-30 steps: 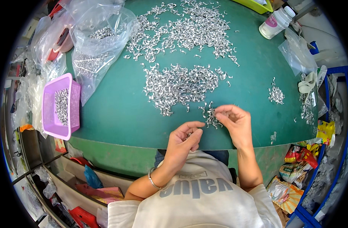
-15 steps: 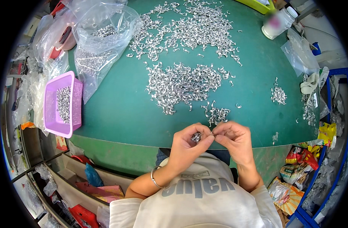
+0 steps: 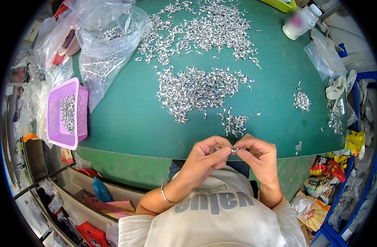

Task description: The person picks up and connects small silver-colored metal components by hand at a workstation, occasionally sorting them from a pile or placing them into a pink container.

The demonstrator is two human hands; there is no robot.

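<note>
At the table's front edge my two hands meet, fingertips nearly touching. A small curved silver metal piece (image 3: 235, 150) sits between them, pinched by the thumb and finger of my right hand (image 3: 256, 156). My left hand (image 3: 207, 156) is closed, its thumb and forefinger at the other end of that piece; more silver pieces show partly inside its curled fingers. Just beyond my fingers lies a little heap of curved metal pieces (image 3: 235, 124). Farther off are a larger heap (image 3: 196, 92) and a wide spread of the same pieces (image 3: 217, 31).
A purple basket (image 3: 81, 111) holding metal pieces stands at the left, beside a clear plastic bag (image 3: 114, 53) with more. To the right are a small pile (image 3: 302, 101) and a white bottle (image 3: 299, 24). Green tabletop (image 3: 126, 127) surrounds the heaps.
My left hand has turned and its fingers have closed further over the pieces in it. The curved piece between my fingertips now shows more plainly. Both hands sit slightly lower.
</note>
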